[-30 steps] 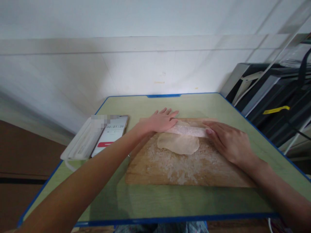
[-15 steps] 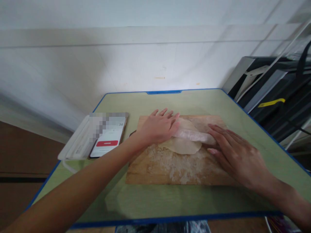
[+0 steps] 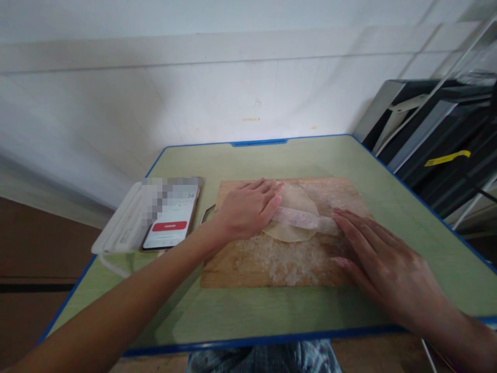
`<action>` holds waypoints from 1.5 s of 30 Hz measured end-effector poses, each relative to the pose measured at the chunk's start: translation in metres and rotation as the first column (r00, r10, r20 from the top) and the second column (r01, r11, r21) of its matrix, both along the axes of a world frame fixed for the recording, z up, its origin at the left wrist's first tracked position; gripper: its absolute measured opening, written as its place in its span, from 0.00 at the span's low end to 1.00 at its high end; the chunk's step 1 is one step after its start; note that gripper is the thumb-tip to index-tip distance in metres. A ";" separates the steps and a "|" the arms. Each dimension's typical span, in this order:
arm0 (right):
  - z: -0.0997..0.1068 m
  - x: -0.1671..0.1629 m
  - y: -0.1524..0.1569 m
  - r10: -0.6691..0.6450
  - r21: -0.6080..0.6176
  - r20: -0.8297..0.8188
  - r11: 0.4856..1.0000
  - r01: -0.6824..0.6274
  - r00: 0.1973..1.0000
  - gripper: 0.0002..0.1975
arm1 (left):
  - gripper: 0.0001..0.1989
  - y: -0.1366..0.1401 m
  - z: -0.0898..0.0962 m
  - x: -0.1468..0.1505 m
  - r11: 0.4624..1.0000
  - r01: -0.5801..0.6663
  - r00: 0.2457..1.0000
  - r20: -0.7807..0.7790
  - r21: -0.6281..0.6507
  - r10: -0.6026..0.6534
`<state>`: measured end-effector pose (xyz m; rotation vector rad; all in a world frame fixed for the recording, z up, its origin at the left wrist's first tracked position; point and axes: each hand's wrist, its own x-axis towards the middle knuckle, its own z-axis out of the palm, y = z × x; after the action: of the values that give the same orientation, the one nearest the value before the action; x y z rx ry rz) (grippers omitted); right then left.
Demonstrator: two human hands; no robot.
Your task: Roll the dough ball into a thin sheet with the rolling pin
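Where the dough (image 3: 298, 196) lies: flat on the wooden board (image 3: 227, 267), pale, showing both above and below the rolling pin (image 3: 298, 218) that crosses it.
Left hand (image 3: 250, 210): palm down over the pin's left end, fingers stretched out close together, thumb a little apart.
Right hand (image 3: 390, 267): palm down, fingers extended, thumb spread well away, fingertips over the pin's right end; how hard they press, I can't tell.
Flour (image 3: 289, 264): scattered on the board, thick on the near side.
Phone (image 3: 176, 207): from where I stand, on the green table (image 3: 264, 313) left of the board, red button (image 3: 170, 226) lit, beside a white case (image 3: 114, 225).
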<state>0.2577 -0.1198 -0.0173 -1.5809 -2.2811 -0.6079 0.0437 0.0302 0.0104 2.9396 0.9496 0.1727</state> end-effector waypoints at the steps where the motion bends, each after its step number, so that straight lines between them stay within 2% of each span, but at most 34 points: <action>1: 0.000 -0.001 -0.001 -0.003 0.003 0.002 1.000 0.003 1.000 0.25 | 0.27 -0.001 0.000 -0.001 1.000 -0.003 1.000 0.002 -0.011 0.003; 9: 0.002 -0.009 -0.013 0.001 0.004 -0.022 1.000 -0.001 1.000 0.25 | 0.27 -0.015 0.001 -0.008 0.999 0.006 0.998 0.060 -0.032 -0.004; 20: 0.001 -0.017 -0.028 0.000 0.007 0.015 1.000 0.000 1.000 0.26 | 0.24 -0.035 -0.001 -0.015 0.999 -0.031 0.997 0.078 0.025 0.029; 38: 0.003 -0.024 -0.044 0.061 0.041 0.065 0.997 -0.063 0.996 0.21 | 0.23 -0.063 -0.003 -0.028 0.997 -0.062 0.991 0.119 -0.039 0.066; 42: 0.006 -0.021 -0.045 0.077 0.061 0.026 0.995 -0.079 0.997 0.19 | 0.23 -0.071 -0.006 -0.034 0.998 -0.052 0.992 0.113 -0.030 0.055; 45: 0.012 -0.015 -0.039 0.110 0.066 -0.078 0.992 -0.105 0.991 0.16 | 0.24 -0.075 -0.008 -0.038 1.000 -0.023 0.994 0.108 0.005 0.022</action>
<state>0.2423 -0.1592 -0.0054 -1.4175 -2.2488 -0.5693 0.0060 -0.0448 0.0020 2.8918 0.9685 0.3319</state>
